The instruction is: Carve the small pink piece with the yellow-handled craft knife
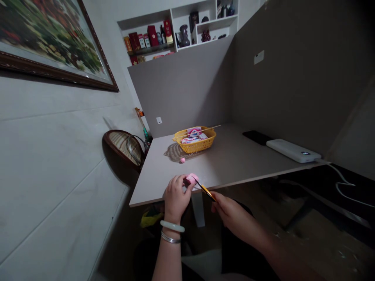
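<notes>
The left hand [175, 197] curls narrowly around a pink lump [191, 179], probably soft modelling clay, pinching it between thumb and fingers just above the tabletop's [234, 156] near edge. The right hand [231, 218] closes on a yellow craft knife [206, 191], whose slim metal blade reaches the lump's side; whether it has cut in is too small to tell. A smooth pale-green bangle [172, 226] and a thin silver bangle [170, 237] circle the left wrist. Beyond the left hand sits a small pink ball [182, 160], and farther ahead, a woven yellow plastic basket [202, 145] holds printed packets, with a thin wooden skewer [202, 132] across it.
</notes>
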Tool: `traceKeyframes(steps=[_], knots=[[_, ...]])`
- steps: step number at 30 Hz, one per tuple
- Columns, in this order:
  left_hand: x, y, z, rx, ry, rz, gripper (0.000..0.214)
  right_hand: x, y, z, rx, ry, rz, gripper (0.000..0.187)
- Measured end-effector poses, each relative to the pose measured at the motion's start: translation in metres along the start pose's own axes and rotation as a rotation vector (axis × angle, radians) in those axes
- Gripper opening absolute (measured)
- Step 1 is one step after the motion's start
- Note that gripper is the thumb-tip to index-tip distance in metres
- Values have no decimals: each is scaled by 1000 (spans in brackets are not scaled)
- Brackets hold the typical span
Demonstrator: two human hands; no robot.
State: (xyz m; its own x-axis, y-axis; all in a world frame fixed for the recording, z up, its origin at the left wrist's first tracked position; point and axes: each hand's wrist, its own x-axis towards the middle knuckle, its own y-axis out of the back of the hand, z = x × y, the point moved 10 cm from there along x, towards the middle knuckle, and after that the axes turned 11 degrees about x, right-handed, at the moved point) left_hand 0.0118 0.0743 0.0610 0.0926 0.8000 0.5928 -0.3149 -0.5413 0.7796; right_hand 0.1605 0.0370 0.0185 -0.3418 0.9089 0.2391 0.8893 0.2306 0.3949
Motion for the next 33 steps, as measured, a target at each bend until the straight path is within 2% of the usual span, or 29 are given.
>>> traceKeyframes(steps=[8,12,16,20,28,33], knots=[[0,-1,-1,-12,5,-5,24,-4,-1,10,2,-47,10,23],[0,-1,-1,-31,8,-6,22,-2,-4,3,-31,-57,13,23],[-1,0,-1,-40,8,-3,20,4,-8,2,-207,-69,32,26],[-1,0,-5,-68,46,4,23,4,-14,17,-362,-96,28,25],[-1,-4,-8,-77,66,-13,23,9,-16,17,-398,-129,26,22],[-1,-1,-5,-66,49,12,23,-3,-17,27,-359,-158,26,23]])
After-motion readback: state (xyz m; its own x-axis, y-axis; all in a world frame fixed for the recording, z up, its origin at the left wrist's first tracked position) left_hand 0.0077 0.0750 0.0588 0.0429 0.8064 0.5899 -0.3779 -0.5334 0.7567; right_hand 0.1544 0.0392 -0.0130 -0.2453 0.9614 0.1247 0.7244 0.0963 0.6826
